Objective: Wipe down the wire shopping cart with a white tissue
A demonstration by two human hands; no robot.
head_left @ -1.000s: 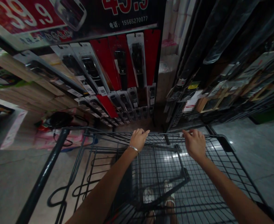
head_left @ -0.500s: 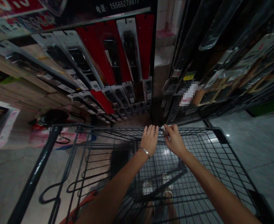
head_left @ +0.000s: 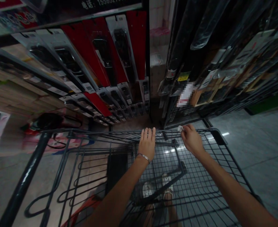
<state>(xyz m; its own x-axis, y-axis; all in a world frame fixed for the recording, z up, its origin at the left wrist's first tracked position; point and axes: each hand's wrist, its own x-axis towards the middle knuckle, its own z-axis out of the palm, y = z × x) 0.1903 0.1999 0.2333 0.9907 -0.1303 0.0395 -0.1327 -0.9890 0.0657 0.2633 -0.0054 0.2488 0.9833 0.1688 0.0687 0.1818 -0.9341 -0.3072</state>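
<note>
A black wire shopping cart (head_left: pixel 220 165) spans the lower view. My left hand (head_left: pixel 147 144), with a silver bracelet at the wrist, lies on the cart's far top rim with its fingers stretched out and close together. To its right, my right hand (head_left: pixel 193 141) pinches a small crumpled white cloth or tissue (head_left: pixel 180 128) between thumb and fingers. This white piece is at the same rim; whether it presses on the wire I cannot tell. Through the basket's mesh, my white shoes (head_left: pixel 166 179) show on the floor.
Beyond the cart stands a rack of carded blister packs (head_left: pixel 122 41) on red and white backing. Dark plastic-wrapped goods (head_left: pixel 207 28) hang to the right. The cart's push handle (head_left: pixel 25 179) is at left, near a pink box (head_left: pixel 65 140) on the grey floor (head_left: pixel 259 142).
My right hand has moved right along the rim with the white piece, away from my left hand. My left hand stays on the rim. The view has swung slightly right.
</note>
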